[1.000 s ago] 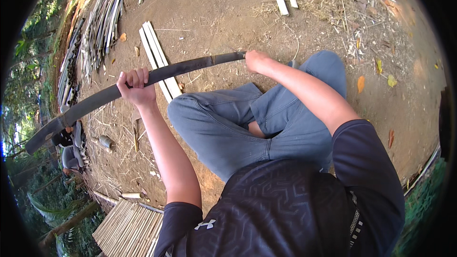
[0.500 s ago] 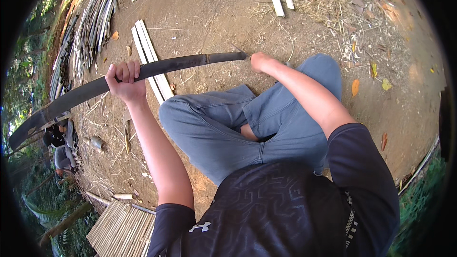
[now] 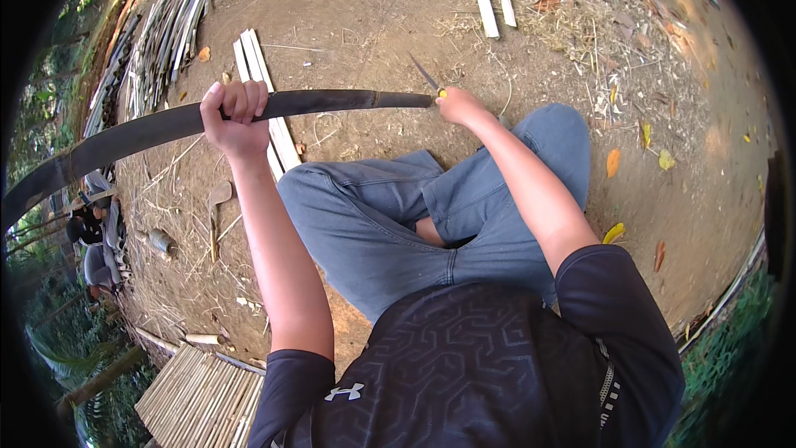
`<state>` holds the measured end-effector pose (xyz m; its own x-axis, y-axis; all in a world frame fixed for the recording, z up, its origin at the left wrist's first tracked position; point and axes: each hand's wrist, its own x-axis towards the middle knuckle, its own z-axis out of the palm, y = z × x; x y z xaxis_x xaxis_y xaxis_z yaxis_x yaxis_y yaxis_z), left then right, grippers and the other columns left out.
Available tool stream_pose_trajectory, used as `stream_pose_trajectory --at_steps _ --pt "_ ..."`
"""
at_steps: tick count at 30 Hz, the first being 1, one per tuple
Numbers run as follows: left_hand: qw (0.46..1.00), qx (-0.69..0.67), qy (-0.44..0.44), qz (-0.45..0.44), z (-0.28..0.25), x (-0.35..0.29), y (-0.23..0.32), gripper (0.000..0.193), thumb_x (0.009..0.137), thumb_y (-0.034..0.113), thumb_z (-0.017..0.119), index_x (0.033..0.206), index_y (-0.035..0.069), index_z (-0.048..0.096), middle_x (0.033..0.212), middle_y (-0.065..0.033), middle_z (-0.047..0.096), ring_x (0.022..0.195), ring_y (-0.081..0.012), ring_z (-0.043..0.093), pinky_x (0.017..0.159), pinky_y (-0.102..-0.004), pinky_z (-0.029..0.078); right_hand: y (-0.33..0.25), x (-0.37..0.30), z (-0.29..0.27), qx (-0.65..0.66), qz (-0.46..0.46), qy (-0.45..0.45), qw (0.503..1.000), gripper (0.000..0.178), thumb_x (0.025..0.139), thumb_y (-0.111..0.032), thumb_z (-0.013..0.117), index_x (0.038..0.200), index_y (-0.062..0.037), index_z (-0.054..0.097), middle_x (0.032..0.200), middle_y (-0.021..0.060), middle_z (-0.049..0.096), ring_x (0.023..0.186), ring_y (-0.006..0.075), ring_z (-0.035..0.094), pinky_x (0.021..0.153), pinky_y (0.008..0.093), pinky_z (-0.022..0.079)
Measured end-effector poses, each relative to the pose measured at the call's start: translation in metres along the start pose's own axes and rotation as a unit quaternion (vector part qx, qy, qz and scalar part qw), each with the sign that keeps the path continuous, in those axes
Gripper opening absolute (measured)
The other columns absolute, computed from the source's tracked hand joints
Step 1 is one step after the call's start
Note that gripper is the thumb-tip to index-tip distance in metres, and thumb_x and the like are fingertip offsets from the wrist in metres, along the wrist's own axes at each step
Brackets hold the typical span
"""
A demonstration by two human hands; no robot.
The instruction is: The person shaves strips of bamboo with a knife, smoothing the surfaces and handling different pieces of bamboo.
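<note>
A long, dark, curved strip of split bamboo (image 3: 332, 102) stretches from the left rim to a point above my knees. My left hand (image 3: 235, 122) is wrapped round it near its middle. At the strip's right end, my right hand (image 3: 461, 106) is closed on a small knife (image 3: 424, 72) with a bit of yellow showing at its handle. The blade points up and away to the left, past the strip's tip. Whether my right fingers also touch the strip, I cannot tell.
Pale split strips (image 3: 284, 143) lie beyond my left knee, others (image 3: 481, 0) farther off. A heap of strips (image 3: 166, 33) is at far left. Near my left arm are a wooden-handled tool (image 3: 217, 199) and a can-like cylinder (image 3: 162, 241). Another person (image 3: 98, 241) sits at left, beyond a slatted mat (image 3: 199, 398).
The strip has shifted slightly, its left part reaching farther toward the rim. My left hand has moved right and up. The knife blade, barely showing before, now stands out clearly, pointing away.
</note>
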<state>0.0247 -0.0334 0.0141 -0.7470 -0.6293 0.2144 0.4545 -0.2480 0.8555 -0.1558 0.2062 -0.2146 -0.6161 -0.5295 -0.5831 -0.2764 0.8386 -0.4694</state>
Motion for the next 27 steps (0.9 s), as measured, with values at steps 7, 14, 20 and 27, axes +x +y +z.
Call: stream_pose_trajectory --at_steps 7,14,20,27 --pt "0.999 0.023 -0.044 -0.004 0.013 -0.005 0.001 0.043 0.093 0.024 0.049 0.057 0.016 0.026 0.048 0.0035 0.022 0.047 -0.0105 0.02 0.051 -0.0307 0.025 -0.057 -0.061 -0.034 0.047 -0.147 -0.061 0.986 0.04 0.099 -0.037 0.058 0.124 -0.0062 0.058 0.111 0.0178 0.069 0.104 0.0341 0.067 0.092 0.0456 0.051" --pt "0.995 0.025 -0.099 -0.008 0.032 -0.005 -0.004 0.043 0.094 0.022 0.048 0.056 0.014 0.027 0.048 0.003 0.022 0.047 -0.0114 0.021 0.051 -0.0313 0.025 -0.079 -0.094 -0.036 -0.065 -0.133 -0.003 0.989 0.033 0.093 -0.012 0.061 0.121 0.002 0.056 0.111 0.0229 0.068 0.103 0.0369 0.069 0.087 0.0467 0.056" --pt "0.994 0.04 -0.106 -0.007 0.039 -0.009 -0.002 0.044 0.093 0.022 0.05 0.056 0.013 0.028 0.048 0.0026 0.023 0.047 -0.0116 0.021 0.051 -0.0313 0.024 -0.079 -0.092 -0.032 -0.077 -0.118 0.004 0.99 0.033 0.086 0.002 0.058 0.119 0.0038 0.057 0.109 0.0259 0.069 0.104 0.0412 0.068 0.089 0.0478 0.056" --pt "0.994 0.034 -0.103 -0.003 0.034 -0.008 -0.002 0.044 0.092 0.021 0.051 0.055 0.013 0.029 0.049 0.0022 0.024 0.047 -0.0123 0.021 0.051 -0.0319 0.025 -0.08 -0.095 -0.028 -0.076 -0.132 0.018 0.988 0.031 0.087 0.002 0.058 0.118 0.0056 0.058 0.108 0.0274 0.069 0.103 0.0417 0.069 0.089 0.0473 0.056"
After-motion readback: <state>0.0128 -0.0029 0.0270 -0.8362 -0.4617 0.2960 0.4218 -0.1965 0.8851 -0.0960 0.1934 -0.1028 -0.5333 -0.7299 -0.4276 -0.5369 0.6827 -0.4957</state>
